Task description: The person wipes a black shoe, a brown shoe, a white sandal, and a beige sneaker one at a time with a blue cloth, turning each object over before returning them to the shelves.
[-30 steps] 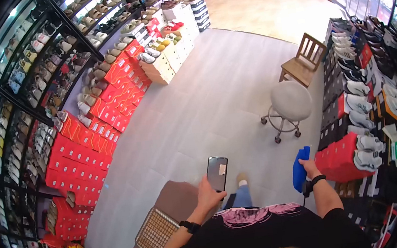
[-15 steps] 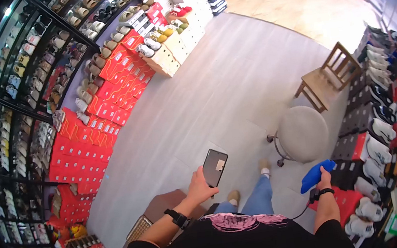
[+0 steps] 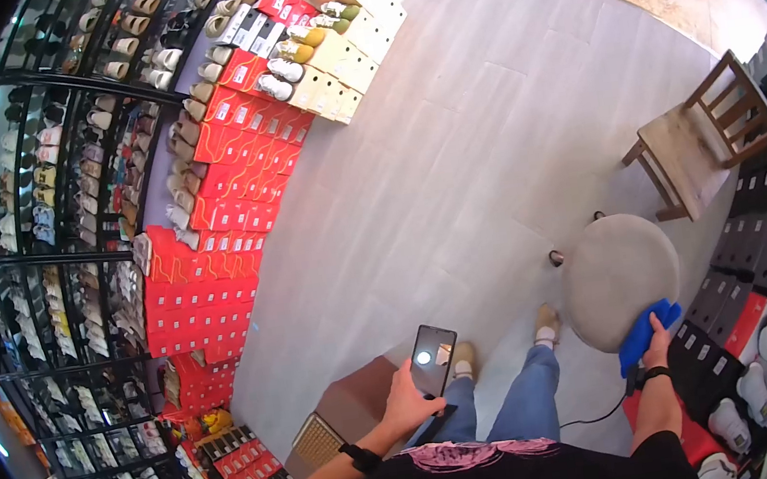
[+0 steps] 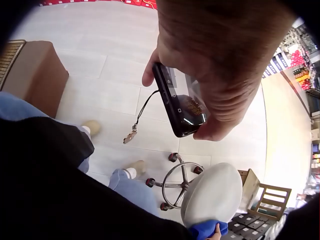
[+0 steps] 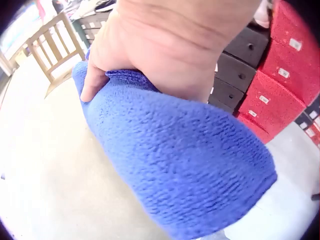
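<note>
My left hand [image 3: 412,400] grips a black smartphone [image 3: 434,359] by its edges, the screen facing up. In the left wrist view a thin strap with a small charm [image 4: 130,135] dangles from the phone [image 4: 177,102]. My right hand [image 3: 657,347] holds a folded blue towel [image 3: 643,331], thumb and fingers closed round it. The towel overlaps the near right edge of the round grey stool seat [image 3: 619,276]. In the right wrist view the fuzzy towel [image 5: 175,155] spreads below the hand [image 5: 165,50], over the pale seat.
A wooden chair [image 3: 696,150] stands just beyond the wheeled stool. Stacked shoe boxes with shoes line the right side. Red shoe boxes [image 3: 208,306] and tall shoe racks [image 3: 62,224] fill the left. A brown bench [image 3: 356,398] is at my left; a cable [image 3: 593,419] hangs near my right wrist.
The view has tilted down and turned, and I have come closer to the stool. The right hand has brought the blue towel from beside the boxes to the stool seat. The left hand keeps the phone.
</note>
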### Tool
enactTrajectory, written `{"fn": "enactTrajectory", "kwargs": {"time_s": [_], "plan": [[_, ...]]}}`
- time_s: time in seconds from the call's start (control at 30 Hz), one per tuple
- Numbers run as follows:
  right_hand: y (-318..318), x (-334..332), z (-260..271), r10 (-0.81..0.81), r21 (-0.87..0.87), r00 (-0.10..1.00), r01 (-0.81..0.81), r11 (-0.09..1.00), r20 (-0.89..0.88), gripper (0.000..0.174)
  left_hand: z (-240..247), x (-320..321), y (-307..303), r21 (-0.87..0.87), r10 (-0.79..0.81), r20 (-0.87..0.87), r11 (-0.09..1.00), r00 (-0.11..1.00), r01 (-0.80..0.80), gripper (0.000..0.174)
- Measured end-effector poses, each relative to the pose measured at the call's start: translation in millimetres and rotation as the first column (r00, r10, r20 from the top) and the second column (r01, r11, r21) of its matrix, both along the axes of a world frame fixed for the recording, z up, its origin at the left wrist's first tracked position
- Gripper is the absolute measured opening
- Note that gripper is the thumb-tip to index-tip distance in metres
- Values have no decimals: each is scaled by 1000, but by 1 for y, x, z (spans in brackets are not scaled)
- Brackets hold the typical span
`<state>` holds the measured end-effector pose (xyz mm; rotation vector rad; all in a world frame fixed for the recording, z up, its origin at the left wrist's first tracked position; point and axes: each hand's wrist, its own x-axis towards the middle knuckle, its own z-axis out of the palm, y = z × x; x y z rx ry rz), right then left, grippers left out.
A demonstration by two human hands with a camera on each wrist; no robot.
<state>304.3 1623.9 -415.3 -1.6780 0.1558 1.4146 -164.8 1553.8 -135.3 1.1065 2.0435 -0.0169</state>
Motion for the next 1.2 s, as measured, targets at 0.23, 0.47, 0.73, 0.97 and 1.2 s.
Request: {"fn": "enactTrajectory", "kwargs": {"time_s": [0.23,0.47,0.73,0.97,1.2], "plan": [[99,-110,-4,-3,77,974,-15,997,228,34,0,-26,41,60,161,28,985,987,-162,97],[232,-223,-19,25,166,955,-77,983,295,38,-44,-113,74,163,300,87,936,950,-311,97],[361,-337,-38,115,126,885,-191,973,452,40,-60,-249,162,227,369,58,900,928,-372,96],[449,-423,-40,150,113,891,-218,969,429,39,-49,-339,241,336,491,-33,826,871,-453,94],[522,-506,-31,189,55,873,-238,970,450,39,-52,-404,366,413,498,36,782,867,-466,93]]}}
